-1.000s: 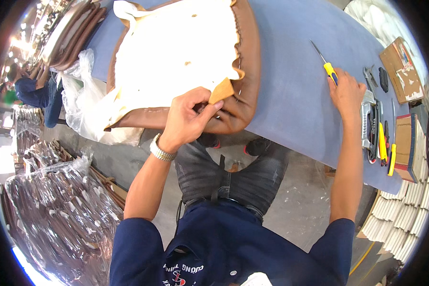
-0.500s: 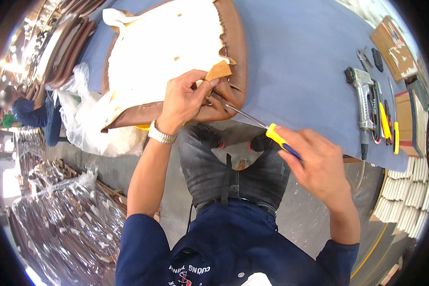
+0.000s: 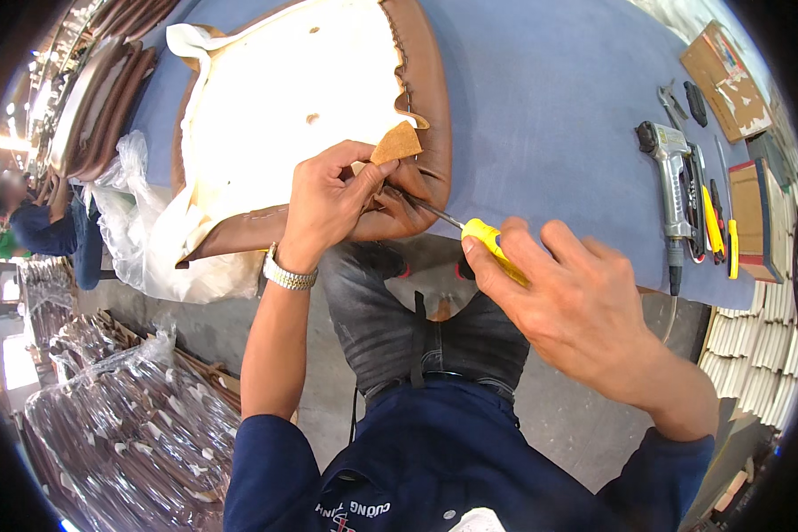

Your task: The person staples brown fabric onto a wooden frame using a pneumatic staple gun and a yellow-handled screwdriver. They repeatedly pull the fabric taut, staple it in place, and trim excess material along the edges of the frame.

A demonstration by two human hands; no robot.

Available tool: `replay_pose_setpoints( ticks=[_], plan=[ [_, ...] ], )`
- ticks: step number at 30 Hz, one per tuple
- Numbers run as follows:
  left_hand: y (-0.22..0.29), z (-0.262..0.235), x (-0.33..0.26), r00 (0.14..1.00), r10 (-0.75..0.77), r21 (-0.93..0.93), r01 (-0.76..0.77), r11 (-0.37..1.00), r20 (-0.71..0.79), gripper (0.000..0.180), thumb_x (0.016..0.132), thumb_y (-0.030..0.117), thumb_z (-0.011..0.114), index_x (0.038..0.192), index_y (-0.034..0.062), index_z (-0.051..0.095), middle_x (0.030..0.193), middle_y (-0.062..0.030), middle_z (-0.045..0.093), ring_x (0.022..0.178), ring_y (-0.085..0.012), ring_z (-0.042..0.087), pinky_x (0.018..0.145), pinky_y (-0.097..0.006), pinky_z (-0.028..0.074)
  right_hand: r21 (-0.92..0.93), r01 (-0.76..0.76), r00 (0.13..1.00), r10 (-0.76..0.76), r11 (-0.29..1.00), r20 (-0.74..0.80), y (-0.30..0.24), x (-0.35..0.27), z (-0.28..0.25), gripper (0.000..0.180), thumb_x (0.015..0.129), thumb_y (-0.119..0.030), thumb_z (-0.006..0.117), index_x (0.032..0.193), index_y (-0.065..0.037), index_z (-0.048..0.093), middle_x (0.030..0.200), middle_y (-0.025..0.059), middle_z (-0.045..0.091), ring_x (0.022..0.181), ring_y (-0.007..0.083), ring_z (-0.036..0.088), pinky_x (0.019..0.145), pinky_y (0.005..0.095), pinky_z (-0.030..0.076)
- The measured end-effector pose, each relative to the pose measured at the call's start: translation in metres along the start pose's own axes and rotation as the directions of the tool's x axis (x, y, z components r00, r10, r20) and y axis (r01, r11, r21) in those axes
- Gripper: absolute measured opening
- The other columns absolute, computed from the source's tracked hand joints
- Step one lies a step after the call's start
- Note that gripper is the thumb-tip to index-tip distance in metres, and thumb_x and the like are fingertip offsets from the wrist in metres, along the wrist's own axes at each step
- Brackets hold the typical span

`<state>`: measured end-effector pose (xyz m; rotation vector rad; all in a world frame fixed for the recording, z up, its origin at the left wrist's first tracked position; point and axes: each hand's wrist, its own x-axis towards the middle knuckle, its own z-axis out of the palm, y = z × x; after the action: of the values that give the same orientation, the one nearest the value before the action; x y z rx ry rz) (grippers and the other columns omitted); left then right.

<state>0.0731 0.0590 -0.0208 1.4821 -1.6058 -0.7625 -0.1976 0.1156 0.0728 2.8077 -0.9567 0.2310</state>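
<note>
starting at the left edge: clear plastic-wrapped stacks of brown pieces (image 3: 124, 417) sit low by the floor, and another person in a blue top (image 3: 35, 226) stands far off. next, crumpled clear plastic sheeting (image 3: 142, 230) hangs off the near edge of the blue-grey worktable (image 3: 550, 106). on the table lies the brown leather seat cover with a cream foam underside (image 3: 301, 115), turned face down, its stitched brown border running along the near and right sides. left hand (image 3: 332, 199), metal watch (image 3: 288, 275) at the wrist, is curled tight, pinching the cover's near-right corner; a small tan leather flap (image 3: 397, 142) stands up just above the thumb. the yellow-handled screwdriver (image 3: 492, 248) has its thin metal shaft pointing left, tip at the pinched corner against the left fingers. right hand (image 3: 576, 306) is closed around the yellow handle, just off the table's near edge. farther right, well apart: a grey pneumatic stapler (image 3: 674, 177), yellow-handled tools (image 3: 718, 230) beside it, a brown cardboard box (image 3: 727, 75).
</note>
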Motion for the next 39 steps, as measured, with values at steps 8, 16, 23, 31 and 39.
replay_pose_setpoints(
  ticks=[8, 16, 23, 31, 39],
  plan=[
    [-0.01, -0.005, 0.011, 0.946, 0.318, 0.22, -0.325, 0.92, 0.068, 0.013, 0.088, 0.013, 0.081, 0.094, 0.0044, 0.075, 0.072, -0.0049, 0.068, 0.06, -0.0152, 0.059, 0.059, -0.031, 0.047, -0.054, 0.203, 0.978, -0.199, 0.978, 0.068, 0.031, 0.023, -0.009, 0.036, 0.082, -0.016, 0.072, 0.118, -0.013, 0.075, 0.106, 0.0042, 0.064, 0.073, 0.013, 0.055, 0.053, 0.025, 0.041],
    [-0.012, 0.003, 0.017, 0.944, 0.312, 0.085, -0.321, 0.943, 0.103, 0.013, 0.082, 0.008, 0.081, 0.09, 0.0073, 0.071, 0.076, -0.0033, 0.067, 0.063, -0.0203, 0.061, 0.066, -0.031, 0.047, 0.619, -0.248, 0.947, 0.322, 0.745, -0.009, 0.008, -0.026, 0.08, 0.034, 0.085, -0.008, 0.079, 0.119, -0.008, 0.075, 0.092, 0.0106, 0.067, 0.062, 0.0146, 0.056, 0.05, 0.0244, 0.041],
    [-0.004, -0.011, 0.018, 0.976, 0.153, 0.095, -0.169, 0.981, 0.152, 0.021, 0.083, 0.012, 0.083, 0.094, 0.0032, 0.067, 0.075, -0.0048, 0.061, 0.061, -0.0175, 0.055, 0.064, -0.031, 0.046, 0.724, -0.353, 0.653, 0.398, -0.592, 0.644, -0.03, -0.038, 0.11, 0.041, 0.096, -0.01, 0.074, 0.134, 0.001, 0.065, 0.103, 0.0042, 0.072, 0.087, 0.0137, 0.067, 0.074, 0.0303, 0.054],
    [-0.004, -0.011, 0.01, 0.956, 0.183, 0.268, -0.243, 0.932, 0.228, 0.043, 0.083, 0.014, 0.078, 0.118, 0.0021, 0.058, 0.084, -0.0055, 0.057, 0.071, -0.013, 0.05, 0.067, -0.031, 0.045, 0.86, -0.344, 0.757, 0.654, 0.377, 0.016, -0.052, -0.028, 0.099, 0.044, 0.089, -0.009, 0.077, 0.132, -0.005, 0.069, 0.102, 0.0159, 0.07, 0.088, 0.0286, 0.071, 0.076, 0.036, 0.056],
    [0.007, -0.008, 0.009, 0.967, 0.131, 0.195, -0.175, 0.965, 0.218, 0.031, 0.088, 0.016, 0.078, 0.106, -0.0007, 0.058, 0.077, -0.0093, 0.057, 0.069, -0.0211, 0.053, 0.065, -0.036, 0.044, 0.856, -0.403, 0.736, 0.44, -0.325, 0.514, -0.039, -0.032, 0.109, 0.037, 0.11, -0.027, 0.055, 0.139, -0.004, 0.06, 0.08, 0.0087, 0.065, 0.05, 0.013, 0.052, 0.049, 0.0261, 0.041]
  ],
)
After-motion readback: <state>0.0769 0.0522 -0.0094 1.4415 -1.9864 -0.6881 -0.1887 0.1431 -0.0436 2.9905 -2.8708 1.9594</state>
